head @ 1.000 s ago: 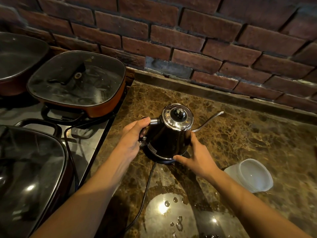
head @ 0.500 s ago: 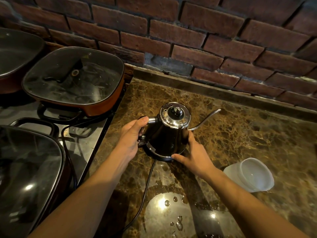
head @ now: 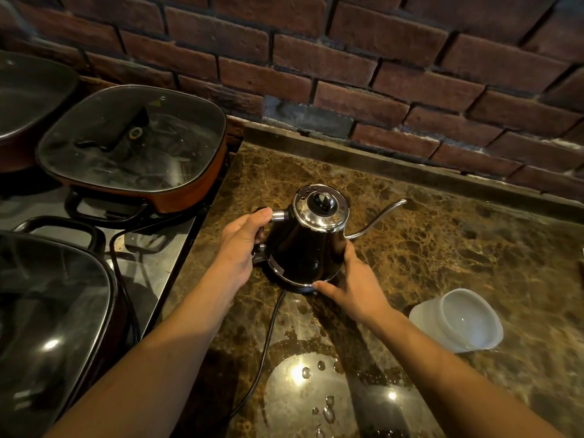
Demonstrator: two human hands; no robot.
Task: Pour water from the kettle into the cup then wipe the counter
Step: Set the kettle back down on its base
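While the gooseneck kettle (head: 308, 245) stands upright on its round base on the brown marble desk (head: 442, 248), both bare hands are in contact with it. The left hand (head: 241, 248) is closed around the kettle's handle at its left side, the thumb lying over the top of the handle next to the chrome fitting. The right hand (head: 350, 282) is partly open, its palm and fingers laid against the lower right wall of the kettle and the thumb reaching along the rim of the base; whether this grip bears any weight cannot be told. The chrome lid (head: 319, 207) with its dark knob is in place, and the thin spout (head: 376, 218) points right, towards the brick wall (head: 347, 67). A black power cord (head: 268, 339) runs from the base towards the viewer. The translucent plastic cup (head: 458, 320) sits on the desk to the right of the right forearm, well apart from the kettle. Water droplets (head: 316, 374) lie on the desk near the cord. At the left, glass-lidded pans (head: 132, 143) occupy a stovetop (head: 158, 267).
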